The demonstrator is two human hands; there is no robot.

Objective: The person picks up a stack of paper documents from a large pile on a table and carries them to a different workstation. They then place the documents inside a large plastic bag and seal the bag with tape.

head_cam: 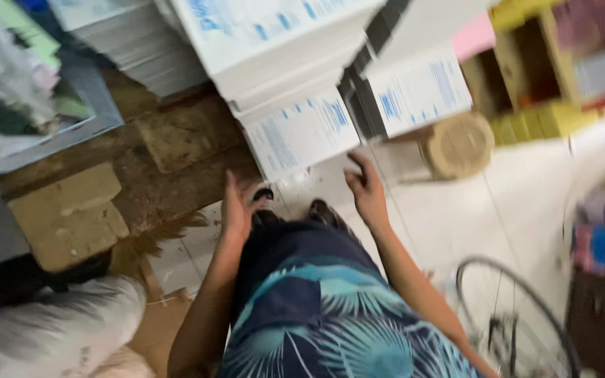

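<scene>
Below stacked white printed boxes (302, 133), contents unseen: L hand (236, 210) & R hand (367, 190), fingers spread, empty.

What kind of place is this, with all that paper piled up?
Probably a storeroom or print shop's back room. Tall stacks of printed white paper stand on the tiled floor, with a stone block and a bicycle wheel nearby. The left hand and right hand reach toward the stacks.

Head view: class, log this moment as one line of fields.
left hand: open, empty | right hand: open, reaching near white printed box | stacked boxes behind | image: blurred
</scene>
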